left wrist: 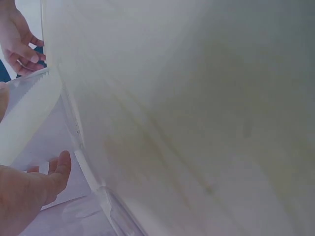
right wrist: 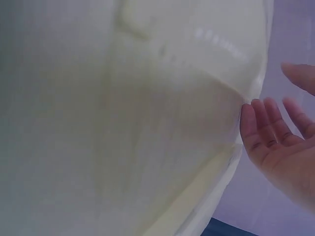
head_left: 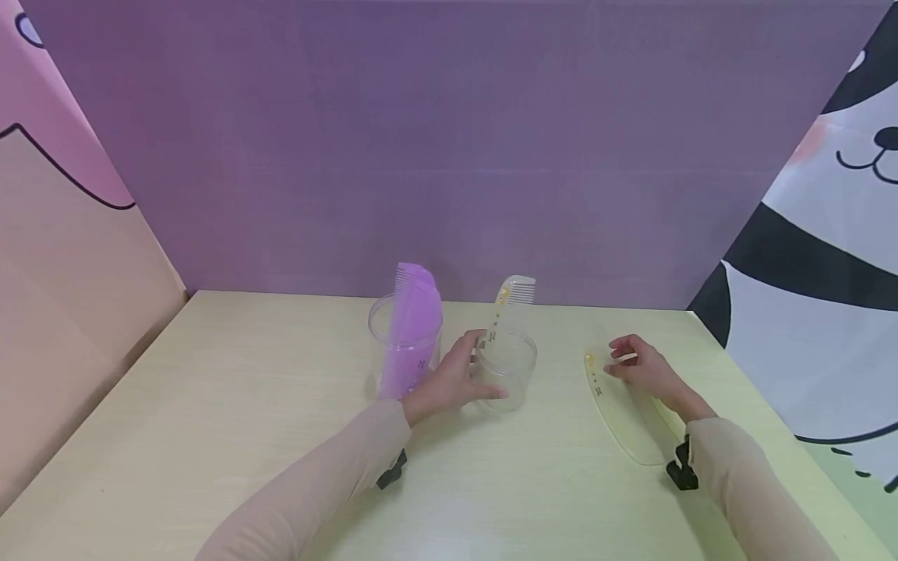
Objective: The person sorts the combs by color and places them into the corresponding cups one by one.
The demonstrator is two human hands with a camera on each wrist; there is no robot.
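Purple backdrop and cartoon side panels wall in a pale yellow table (head_left: 210, 436), whose near half and left side lie open. At centre frame, the left hand (head_left: 449, 382) curls round a clear cup (head_left: 508, 370) holding an upright cream comb (head_left: 510, 308). Just left of it stands a second cup (head_left: 382, 327) with a purple comb (head_left: 410, 335). At right, the right hand (head_left: 641, 366) rests with bent fingers on the upper end of a flat comb (head_left: 624, 413), lying near the table's right edge.
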